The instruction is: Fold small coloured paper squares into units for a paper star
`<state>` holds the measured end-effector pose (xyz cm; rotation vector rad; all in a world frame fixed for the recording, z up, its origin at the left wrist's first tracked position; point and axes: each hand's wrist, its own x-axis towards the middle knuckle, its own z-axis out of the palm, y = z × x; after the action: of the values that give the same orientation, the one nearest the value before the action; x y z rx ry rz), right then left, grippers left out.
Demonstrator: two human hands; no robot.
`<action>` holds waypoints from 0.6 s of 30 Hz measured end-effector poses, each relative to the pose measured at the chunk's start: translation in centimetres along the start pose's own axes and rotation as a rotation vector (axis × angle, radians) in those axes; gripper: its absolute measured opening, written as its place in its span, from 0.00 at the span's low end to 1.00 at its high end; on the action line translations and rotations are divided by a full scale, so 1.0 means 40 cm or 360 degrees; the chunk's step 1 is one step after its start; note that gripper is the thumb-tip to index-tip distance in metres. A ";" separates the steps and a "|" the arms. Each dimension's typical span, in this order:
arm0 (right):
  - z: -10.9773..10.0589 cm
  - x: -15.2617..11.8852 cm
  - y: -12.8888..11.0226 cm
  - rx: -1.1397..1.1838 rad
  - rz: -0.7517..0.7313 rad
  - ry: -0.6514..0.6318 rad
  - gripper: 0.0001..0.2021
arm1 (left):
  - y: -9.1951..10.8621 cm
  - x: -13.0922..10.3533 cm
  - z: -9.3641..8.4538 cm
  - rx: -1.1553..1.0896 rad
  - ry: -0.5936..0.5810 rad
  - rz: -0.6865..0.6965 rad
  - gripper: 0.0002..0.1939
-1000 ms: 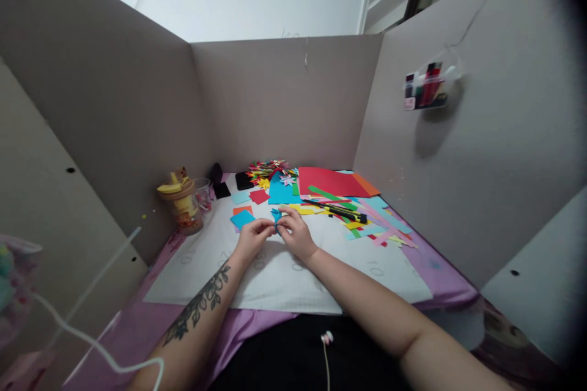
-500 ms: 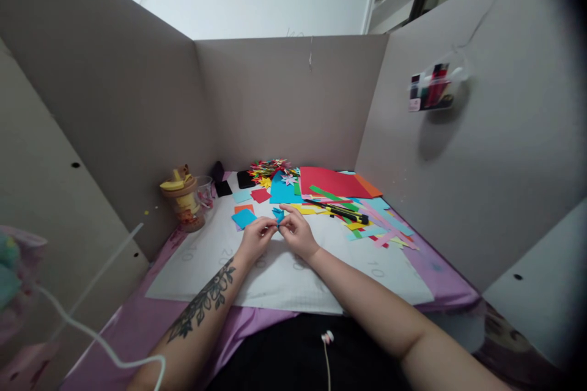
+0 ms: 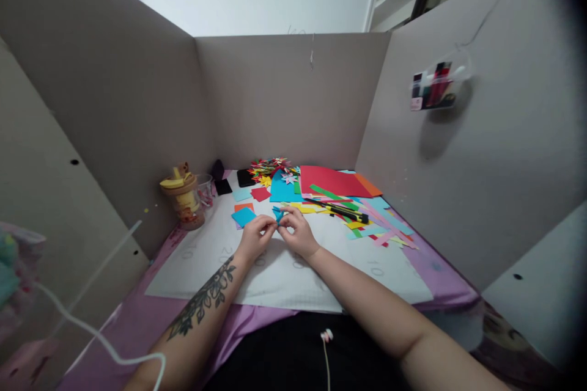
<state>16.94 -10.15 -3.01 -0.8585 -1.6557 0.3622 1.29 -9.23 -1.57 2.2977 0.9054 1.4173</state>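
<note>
A small piece of folded blue paper (image 3: pixel 277 214) is pinched between my two hands, above the white sheet (image 3: pixel 284 287). My left hand (image 3: pixel 257 235) has its thumb and fingertips closed at the paper's lower left edge. On the other side, my right hand (image 3: pixel 298 232) grips it with thumb and fingers, the index finger curled over the top. The fingertips partly hide the folds. Just left of the hands lie a blue paper square (image 3: pixel 243 216) and an orange one (image 3: pixel 244 206) beneath it.
Coloured paper strips (image 3: pixel 385 226) and a yellow-black cutter knife (image 3: pixel 343 212) lie to the right. Behind are red sheets (image 3: pixel 328 182), a blue sheet (image 3: pixel 284 188) and a heap of folded paper stars (image 3: pixel 270 168). A brown-yellow cup (image 3: pixel 183 198) stands left; grey panels (image 3: pixel 293 91) enclose the table.
Both hands stay in nearly the same place, still holding the blue paper. Only small finger shifts show, and the camera view has moved slightly.
</note>
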 end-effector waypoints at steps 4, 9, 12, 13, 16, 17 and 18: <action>0.001 0.000 -0.002 0.0036 0.0046 -0.0006 0.02 | -0.010 -0.002 0.001 -0.0038 -0.0013 -0.0045 0.06; 0.004 0.002 0.004 0.0212 0.0231 0.0029 0.00 | -0.027 -0.005 0.011 -0.0159 -0.0001 -0.0173 0.07; 0.005 0.006 0.013 0.0347 0.0375 0.0039 0.02 | -0.028 -0.006 0.020 -0.0371 -0.0019 -0.0364 0.13; 0.005 0.007 0.015 0.0380 0.0411 0.0033 0.03 | -0.027 -0.005 0.023 -0.0435 -0.0032 -0.0414 0.15; 0.004 0.010 0.018 0.0446 0.0478 0.0021 0.04 | -0.026 -0.005 0.027 -0.0537 -0.0076 -0.0478 0.17; 0.004 0.010 0.017 0.0461 0.0488 0.0017 0.04 | -0.027 -0.005 0.028 -0.0538 -0.0078 -0.0475 0.16; 0.004 0.010 0.015 0.0466 0.0490 0.0004 0.04 | -0.029 -0.006 0.028 -0.0518 -0.0071 -0.0464 0.14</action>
<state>16.97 -9.43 -3.16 -0.8888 -1.4228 0.7955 1.78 -8.41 -2.87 1.8672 0.8798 1.2756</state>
